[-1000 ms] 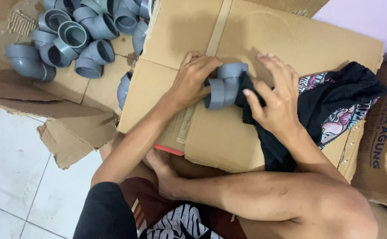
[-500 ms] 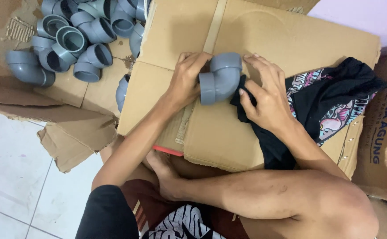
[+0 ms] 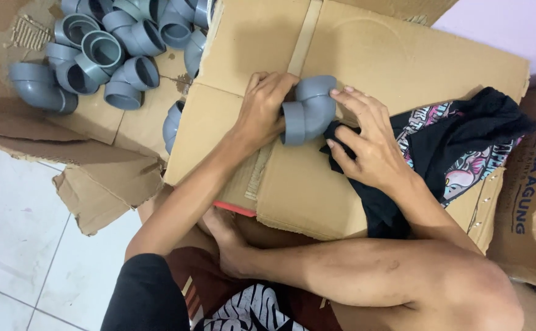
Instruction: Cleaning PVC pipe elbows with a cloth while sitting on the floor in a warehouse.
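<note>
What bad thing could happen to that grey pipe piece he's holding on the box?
The grey pipe elbow is round and only the left hand grips it, so it might roll off the sloping cardboard box. The black cloth under the right hand hangs near the box edge and could slide down.

A brown cardboard box (image 3: 366, 67), closed and taped down its middle, is being used as a worktop across the lap. A torn, opened brown carton (image 3: 96, 147) is lying to its left on the floor. Another brown carton (image 3: 528, 196) with dark print is standing at the right edge.
</note>
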